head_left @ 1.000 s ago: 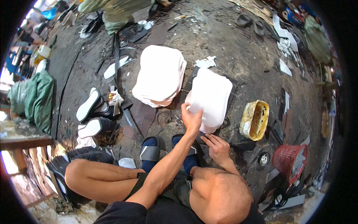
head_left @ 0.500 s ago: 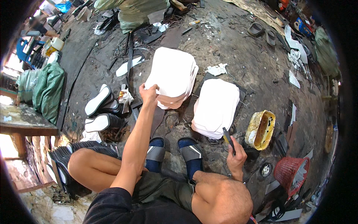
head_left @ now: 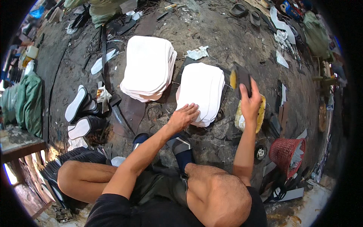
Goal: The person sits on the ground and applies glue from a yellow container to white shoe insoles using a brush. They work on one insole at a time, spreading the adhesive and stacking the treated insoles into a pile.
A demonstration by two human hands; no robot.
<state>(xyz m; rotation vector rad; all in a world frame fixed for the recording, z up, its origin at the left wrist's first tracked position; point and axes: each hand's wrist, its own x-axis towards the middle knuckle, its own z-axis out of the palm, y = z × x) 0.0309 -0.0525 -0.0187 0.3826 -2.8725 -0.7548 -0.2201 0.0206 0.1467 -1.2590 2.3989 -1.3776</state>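
Two stacks of white rounded sheets lie on the floor before me: a left stack (head_left: 147, 64) and a right stack (head_left: 200, 89). My left hand (head_left: 184, 118) lies on the near edge of the right stack, fingers stretched out and holding nothing. To the right of that stack, my right hand (head_left: 250, 102) is raised and closed around a dark, flat brush (head_left: 242, 77) with a yellow edge, slightly blurred. Below it stands a yellow-stained tub (head_left: 261, 117), partly covered by my right hand and wrist.
White-topped soles (head_left: 76, 104) lie at left, near a hammer-like tool (head_left: 121, 113). A red basket (head_left: 281, 153) with scraps stands at right. Green sacks (head_left: 28, 100) sit by a low table (head_left: 19, 142). Slippers (head_left: 239, 10) and scraps lie farther off.
My left hand has gone from the left stack to the right stack and flattened there. My right hand has risen and moved away from me with the brush. The whole view has shifted.
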